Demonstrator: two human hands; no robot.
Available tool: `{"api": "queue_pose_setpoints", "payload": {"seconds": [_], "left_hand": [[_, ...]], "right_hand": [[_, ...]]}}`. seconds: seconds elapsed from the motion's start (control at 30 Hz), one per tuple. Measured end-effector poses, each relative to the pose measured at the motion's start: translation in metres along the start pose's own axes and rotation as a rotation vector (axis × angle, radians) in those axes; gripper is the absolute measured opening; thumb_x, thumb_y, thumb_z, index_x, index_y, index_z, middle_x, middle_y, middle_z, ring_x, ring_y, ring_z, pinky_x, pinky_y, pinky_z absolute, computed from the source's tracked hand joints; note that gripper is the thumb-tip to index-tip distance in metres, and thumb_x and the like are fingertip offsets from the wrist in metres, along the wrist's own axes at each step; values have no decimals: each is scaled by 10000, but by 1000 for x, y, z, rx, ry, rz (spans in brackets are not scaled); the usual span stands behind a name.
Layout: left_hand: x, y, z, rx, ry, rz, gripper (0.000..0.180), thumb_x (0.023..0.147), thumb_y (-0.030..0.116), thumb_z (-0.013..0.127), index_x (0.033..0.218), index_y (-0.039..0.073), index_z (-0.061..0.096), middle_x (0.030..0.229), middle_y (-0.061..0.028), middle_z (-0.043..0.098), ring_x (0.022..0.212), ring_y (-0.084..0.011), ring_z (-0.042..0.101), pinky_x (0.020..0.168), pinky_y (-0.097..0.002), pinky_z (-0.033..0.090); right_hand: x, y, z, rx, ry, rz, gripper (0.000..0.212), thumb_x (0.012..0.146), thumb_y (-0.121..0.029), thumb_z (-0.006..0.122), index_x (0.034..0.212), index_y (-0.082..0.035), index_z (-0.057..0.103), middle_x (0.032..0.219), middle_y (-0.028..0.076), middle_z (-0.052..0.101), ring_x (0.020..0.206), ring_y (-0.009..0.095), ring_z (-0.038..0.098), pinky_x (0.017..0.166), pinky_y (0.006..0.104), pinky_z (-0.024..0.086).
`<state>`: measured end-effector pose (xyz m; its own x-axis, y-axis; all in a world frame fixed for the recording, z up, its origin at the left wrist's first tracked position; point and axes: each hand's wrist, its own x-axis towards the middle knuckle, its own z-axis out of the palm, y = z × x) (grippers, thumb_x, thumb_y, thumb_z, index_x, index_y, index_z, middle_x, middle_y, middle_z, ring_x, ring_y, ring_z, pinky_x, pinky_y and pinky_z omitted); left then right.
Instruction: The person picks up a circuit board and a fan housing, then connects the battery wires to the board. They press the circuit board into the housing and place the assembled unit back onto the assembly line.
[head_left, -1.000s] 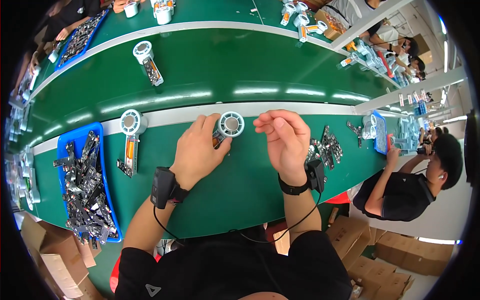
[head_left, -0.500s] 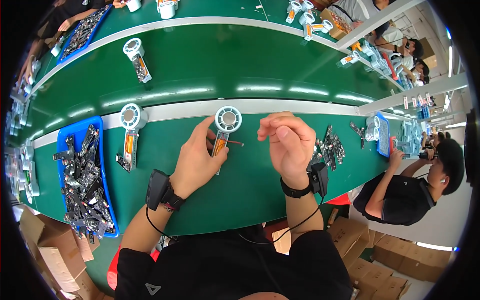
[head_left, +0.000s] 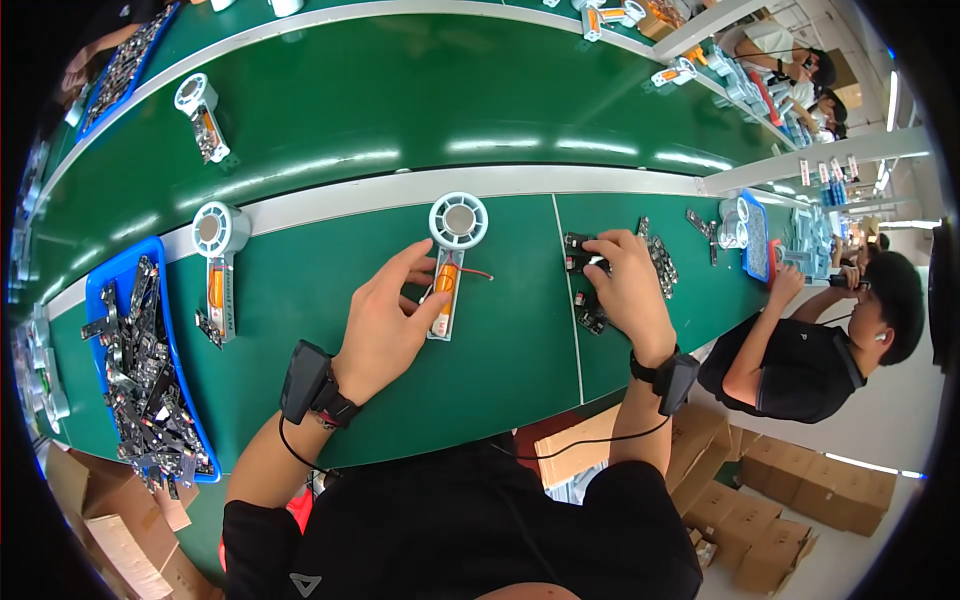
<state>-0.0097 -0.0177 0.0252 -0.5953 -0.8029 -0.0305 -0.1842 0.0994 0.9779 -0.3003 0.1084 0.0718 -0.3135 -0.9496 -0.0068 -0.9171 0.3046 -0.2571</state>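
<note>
In front of me a pale blue handheld fan (head_left: 459,221) lies with its handle open, showing an orange battery (head_left: 445,284) and a loose red wire. My left hand (head_left: 385,325) is closed round the handle, thumb on its right side. My right hand (head_left: 632,295) is at the small black circuit boards (head_left: 590,312) to the right, its thumb and fingers closed on the edge of one circuit board (head_left: 577,243). The palm hides part of that group. More boards (head_left: 657,258) lie just beyond this hand.
A blue tray (head_left: 172,350) heaped with circuit boards stands at left, beside another open fan (head_left: 221,228). A third fan (head_left: 196,93) lies past the pale rail (head_left: 350,192). At right a co-worker (head_left: 800,375) sits near a blue bin (head_left: 755,240). Cardboard boxes (head_left: 790,490) stand below.
My right hand has moved right and down from the air beside the fan to the circuit boards. My left hand stays on the fan's handle. The view has shifted somewhat to the right.
</note>
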Motion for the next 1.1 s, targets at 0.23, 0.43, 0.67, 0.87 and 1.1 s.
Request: {"api": "queue_pose_setpoints", "payload": {"seconds": [0.23,0.43,0.67,0.87,1.1], "left_hand": [[-10,1,-10,244,159,392,487,834,21,779,1288,-5,605,1121,-140,659,976,-252,655,751,-334,564],[-20,7,-18,235,253,737,440,827,54,801,1228,-5,630,1115,-139,644,934,-305,635,766,-369,535],[-9,28,-2,-99,98,467,347,920,51,707,1247,-8,603,1141,-143,611,907,-237,644,783,-344,540],[-14,-7,-24,-498,123,167,321,1018,65,583,1332,19,537,1158,-123,603,922,-175,637,813,-316,531],[-13,-26,-25,-763,-29,-159,356,1034,82,530,1386,67,481,1160,-94,602,861,-121,564,766,-253,472]], "right_hand": [[-1,-18,5,46,8,-24,314,781,-46,775,1091,-22,730,1162,147,627,1104,366,589,949,444,508],[0,-43,-11,138,38,-199,342,752,3,766,1088,-35,713,1107,133,603,1013,286,598,851,379,520],[19,-127,2,1242,-109,-343,371,756,5,805,1104,-46,687,1079,86,602,830,161,621,687,261,502],[21,-130,27,803,-134,-421,294,801,15,789,1074,-56,706,1101,70,642,710,91,602,580,215,457],[18,-125,59,618,59,-462,160,834,-3,795,977,-30,730,980,76,710,685,109,635,551,238,474]]}}
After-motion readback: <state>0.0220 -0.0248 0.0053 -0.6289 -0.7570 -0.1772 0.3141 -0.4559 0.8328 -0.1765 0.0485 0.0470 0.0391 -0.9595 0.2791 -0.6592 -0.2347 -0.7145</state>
